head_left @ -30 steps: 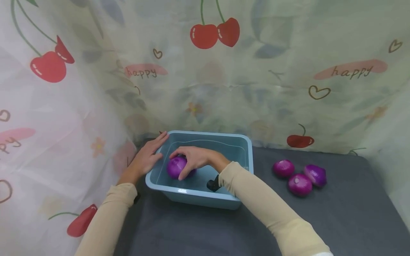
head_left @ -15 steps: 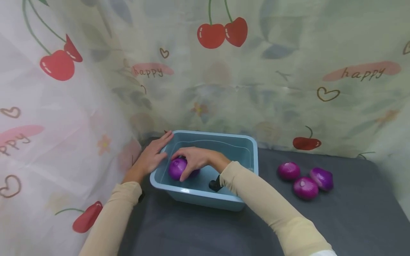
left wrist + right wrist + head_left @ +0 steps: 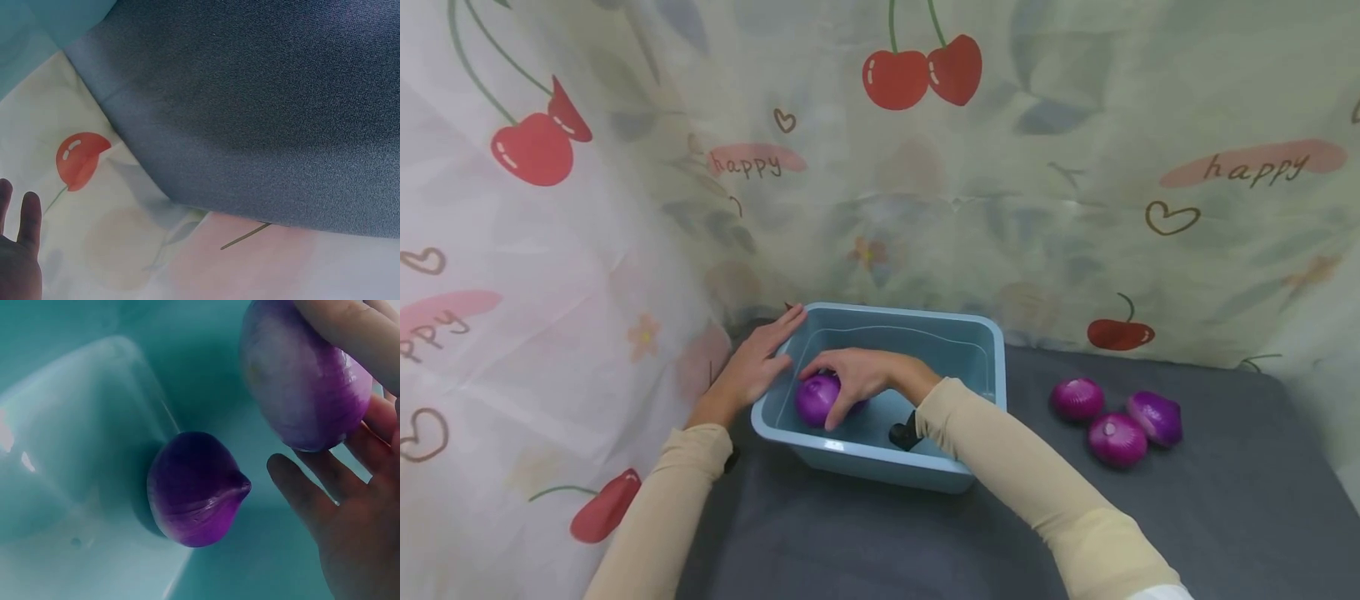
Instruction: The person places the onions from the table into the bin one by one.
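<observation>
A light blue plastic basin (image 3: 917, 315) stands on the dark grey cloth. My left hand (image 3: 748, 368) rests on its left rim with the fingers stretched out along the edge. Inside the basin, my right hand (image 3: 867, 373) grips a red onion (image 3: 814, 402) between thumb and fingers, near the left end. The right wrist view shows the held onion (image 3: 300, 381) above the basin floor, and a second onion (image 3: 197, 487) with a pointed tip lying on that floor. From the head, the hand and the held onion mostly hide this second one.
To the basin's right, a group of three red onions (image 3: 1117, 438) lies on the grey cloth (image 3: 1225, 500). Cherry-printed curtains (image 3: 955, 208) rise close behind and at the left. A black wrist camera (image 3: 904, 433) on the right wrist hangs inside the basin.
The head view has shifted a little, so everything sits further right in it. My right hand and its onion have come slightly lower in the basin. The left hand keeps its place.
</observation>
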The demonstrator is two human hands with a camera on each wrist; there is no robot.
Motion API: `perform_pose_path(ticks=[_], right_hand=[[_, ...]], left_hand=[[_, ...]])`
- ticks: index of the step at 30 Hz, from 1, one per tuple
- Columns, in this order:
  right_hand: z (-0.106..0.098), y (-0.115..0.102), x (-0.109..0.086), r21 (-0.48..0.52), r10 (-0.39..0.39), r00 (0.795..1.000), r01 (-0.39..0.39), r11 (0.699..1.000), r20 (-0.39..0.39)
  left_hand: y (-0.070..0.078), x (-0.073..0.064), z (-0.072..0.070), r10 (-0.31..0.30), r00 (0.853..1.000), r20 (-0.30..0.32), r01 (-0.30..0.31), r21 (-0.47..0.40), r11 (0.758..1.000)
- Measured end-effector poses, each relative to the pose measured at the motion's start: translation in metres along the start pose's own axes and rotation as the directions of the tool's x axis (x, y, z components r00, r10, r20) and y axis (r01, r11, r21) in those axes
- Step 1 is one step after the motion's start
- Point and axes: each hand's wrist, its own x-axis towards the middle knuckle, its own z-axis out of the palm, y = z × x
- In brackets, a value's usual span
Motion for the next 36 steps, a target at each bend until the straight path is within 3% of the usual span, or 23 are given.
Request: perform_pose_path(ticks=[20, 27, 36], right_hand=[[-0.009, -0.001, -0.005, 0.067, 0.002, 1.000, -0.002, 0.998, -0.009], [-0.026, -0.001, -0.026, 0.151, 0.004, 0.994, 0.013, 0.988, -0.108], [-0.057, 0.002, -0.072, 0.292, -0.050, 0.961, 0.132, 0.947, -0.273]], left_hand=[[-0.001, 0.000, -0.001, 0.005, 1.000, -0.004, -0.005, 0.010, 1.000], [-0.004, 0.000, 0.004, -0.005, 1.000, 0.002, 0.005, 0.000, 1.000], [-0.006, 0.001, 0.002, 0.016, 1.000, -0.014, -0.016, -0.006, 1.000]])
